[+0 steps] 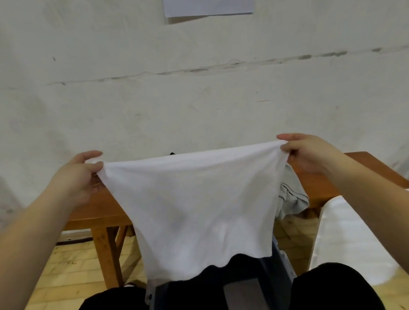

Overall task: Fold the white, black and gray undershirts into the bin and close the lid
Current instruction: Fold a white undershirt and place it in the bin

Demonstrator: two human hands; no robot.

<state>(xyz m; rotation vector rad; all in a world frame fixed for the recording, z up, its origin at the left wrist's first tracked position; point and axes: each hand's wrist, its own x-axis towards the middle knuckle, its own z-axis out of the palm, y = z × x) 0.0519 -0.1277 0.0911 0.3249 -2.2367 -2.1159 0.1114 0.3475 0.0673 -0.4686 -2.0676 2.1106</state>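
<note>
The left hand [78,175] and the right hand [306,156] each pinch a top corner of the white cotton undershirt [202,204], fingers clamped on the cloth so its upper edge runs taut between them while the rest hangs freely in front of the person, above the knees. Its lower hem dangles just over the translucent grey plastic bin [236,296] that stands on the floor between the legs, with something dark already showing inside; whether that is the black shirt I cannot tell. To fold well from here, the judgement is to keep both corners level and the top edge stretched, then either bring the two hands together to halve the shirt lengthwise or lay it flat first. The brown wooden surface [323,182] lies behind the hanging cloth, and a crumpled grey undershirt [292,196] droops over its near edge on the right, so the open stretch of wood to the left looks the better place to lay the shirt. Room to move seems generous upward and forward toward the pale wall [193,94]; on the right a white draped cloth [351,236] sits close beside the forearm and could snag a wide swing. No lid can be made out.
</note>
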